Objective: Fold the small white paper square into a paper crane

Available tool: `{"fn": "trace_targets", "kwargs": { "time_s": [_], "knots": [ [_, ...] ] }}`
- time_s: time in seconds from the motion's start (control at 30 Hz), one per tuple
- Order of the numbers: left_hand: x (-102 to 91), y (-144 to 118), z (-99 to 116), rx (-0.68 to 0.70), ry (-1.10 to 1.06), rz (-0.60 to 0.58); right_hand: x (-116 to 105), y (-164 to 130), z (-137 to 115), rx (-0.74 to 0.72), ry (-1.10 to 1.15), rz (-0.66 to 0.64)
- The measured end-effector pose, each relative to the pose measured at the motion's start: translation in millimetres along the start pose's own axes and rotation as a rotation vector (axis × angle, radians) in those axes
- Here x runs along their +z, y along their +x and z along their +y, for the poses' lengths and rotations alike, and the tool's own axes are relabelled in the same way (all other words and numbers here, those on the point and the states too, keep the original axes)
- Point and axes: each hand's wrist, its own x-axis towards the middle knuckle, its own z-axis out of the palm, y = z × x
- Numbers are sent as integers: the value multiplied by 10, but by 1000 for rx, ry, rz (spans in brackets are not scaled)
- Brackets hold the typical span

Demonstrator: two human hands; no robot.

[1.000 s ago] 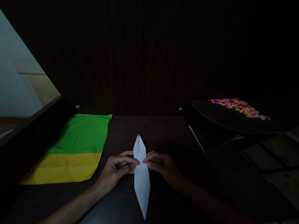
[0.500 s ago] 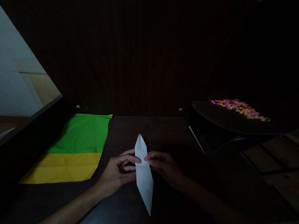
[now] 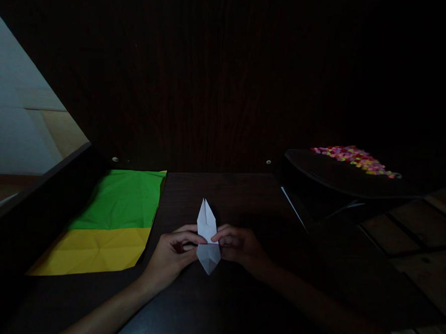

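A white folded paper is held just above the dark tabletop, between my two hands. Its upper half ends in two narrow points with a slit between them. Below a crosswise crease, the lower flap looks greyer and shorter, bent at an angle to the upper half. My left hand pinches the left edge at the crease, thumb and fingers closed on it. On the other side, my right hand grips the right edge at the same height. Some fingertips are hidden behind the paper.
Creased green paper and yellow paper lie on the left of the table. A dark panel rises behind. On the right, small colourful pieces sit on a dark curved surface. A low side board borders the left.
The lower half of the white paper, stretched out long toward me before, now appears short and bent at the crease. Both hands stay at the crease, nearly in place.
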Motion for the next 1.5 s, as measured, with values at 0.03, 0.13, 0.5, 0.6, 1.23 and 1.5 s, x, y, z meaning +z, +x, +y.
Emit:
{"fn": "trace_targets", "kwargs": {
  "time_s": [0.03, 0.13, 0.5, 0.6, 1.23, 1.5],
  "knots": [
    [-3, 1, 10, 10, 24, 0, 5, -5, -4, -25, -11, -18],
    [-8, 1, 30, 31, 81, -4, 18, -13, -2, -84, -71, -22],
    [27, -11, 58, 29, 145, -71, 64, -7, -5, -183, -263, 81],
    [26, -14, 54, 36, 164, -72, 80, -10, -18, -206, -336, 112],
    [116, -34, 2, -51, -131, -15, 159, -44, -13, -134, -370, 248],
    [115, -57, -6, -101, -136, -23, 146, -28, 31, -100, -246, 252]
  ]
}}
